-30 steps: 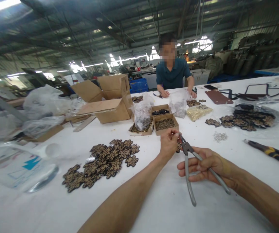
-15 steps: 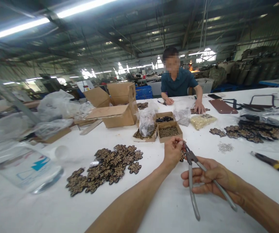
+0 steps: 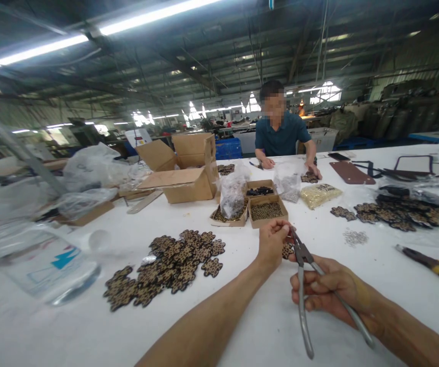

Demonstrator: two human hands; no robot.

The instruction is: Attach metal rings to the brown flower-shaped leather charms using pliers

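Observation:
My right hand (image 3: pixel 332 290) is wrapped round a pair of long-handled metal pliers (image 3: pixel 302 255), its fingers between the two spread grey handles. The plier jaws point up and away, touching the fingertips of my left hand (image 3: pixel 274 242). My left thumb and fingers are pinched together there. Just below them shows part of a leopard-print patch (image 3: pixel 288 250), which appears to be in the left hand's grip; the rest is hidden. Any small part at the jaws is too small to make out. Left of my forearm lies a pile of flower-shaped leopard-print patches (image 3: pixel 184 260).
Ahead stand small cardboard trays of brass-coloured parts (image 3: pixel 267 210) and an open carton (image 3: pixel 183 184). Small rings (image 3: pixel 355 237) and yellow-black-handled pliers (image 3: pixel 431 262) lie right, near bagged patches (image 3: pixel 403 211). A plastic jug (image 3: pixel 54 267) stands left. A co-worker (image 3: pixel 282 135) sits opposite.
The view has tilted up slightly. My right fingers have curled more around the plier handle, while the jaws stay at my left fingertips. The co-worker's hand across the table has shifted a little.

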